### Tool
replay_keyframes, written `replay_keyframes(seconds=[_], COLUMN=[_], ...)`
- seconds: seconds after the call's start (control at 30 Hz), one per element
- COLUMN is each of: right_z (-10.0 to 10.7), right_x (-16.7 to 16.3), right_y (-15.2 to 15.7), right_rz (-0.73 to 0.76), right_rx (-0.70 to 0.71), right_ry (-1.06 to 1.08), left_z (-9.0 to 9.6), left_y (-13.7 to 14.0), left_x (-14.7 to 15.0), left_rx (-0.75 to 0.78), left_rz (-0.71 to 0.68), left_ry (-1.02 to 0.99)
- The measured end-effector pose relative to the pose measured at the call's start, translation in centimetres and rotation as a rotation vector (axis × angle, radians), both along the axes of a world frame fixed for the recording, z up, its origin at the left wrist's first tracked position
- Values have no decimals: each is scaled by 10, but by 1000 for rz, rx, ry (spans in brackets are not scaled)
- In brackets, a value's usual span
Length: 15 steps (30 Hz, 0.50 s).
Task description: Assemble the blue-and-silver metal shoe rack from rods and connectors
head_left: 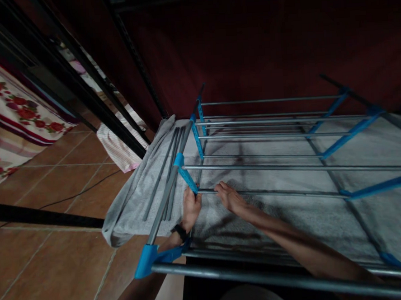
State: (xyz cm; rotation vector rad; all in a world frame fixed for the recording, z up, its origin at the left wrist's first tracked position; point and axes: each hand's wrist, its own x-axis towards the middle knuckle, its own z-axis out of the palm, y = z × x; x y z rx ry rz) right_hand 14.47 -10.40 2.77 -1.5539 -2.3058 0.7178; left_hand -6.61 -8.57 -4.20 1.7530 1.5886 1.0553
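A rack frame of grey metal tubes with blue plastic connectors lies on a grey towel in front of me. My left hand [191, 207], with a dark watch on its wrist, is closed around the lower end of a blue connector [187, 178]. Just to the right, my right hand [228, 196] grips a metal tube [278, 192] whose left end meets that connector. Several loose tubes [165, 184] lie side by side on the towel [129, 208], left of the frame. Close to my body, a thicker tube [249, 273] runs from a blue corner connector [148, 261].
Black metal posts [78, 94] stand at the left, before a dark red curtain [248, 43]. A floral cloth [17, 107] hangs at far left, and a striped cloth [118, 143] droops toward the tiled floor [58, 263]. A thin cable [84, 191] crosses the tiles.
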Motion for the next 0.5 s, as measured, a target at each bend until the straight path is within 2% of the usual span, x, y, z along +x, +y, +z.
replay_keyframes(seconds=[0.1, 0.17, 0.23, 0.3, 0.37, 0.4, 0.5], right_z=[3, 5, 5, 0, -7, -12, -18], right_x=[10, 29, 62, 104, 154, 181, 259], right_y=[-4, -10, -23, -43, -67, -79, -107], right_rz=[-11, -23, -59, -172, -395, -563, -1201], right_rx=[59, 115, 142, 112, 83, 88, 211], right_ry=[-24, -49, -65, -29, 96, 198, 586], left_z=[-3, -9, -16, -23, -28, -29, -27], left_y=[4, 12, 22, 30, 34, 34, 33], left_x=[-4, -8, -11, -14, -17, -17, -17], left_rx=[28, 67, 112, 134, 125, 117, 102], left_rz=[-25, -30, -43, -44, -54, -59, -57], left_ry=[6, 50, 88, 114, 137, 145, 165])
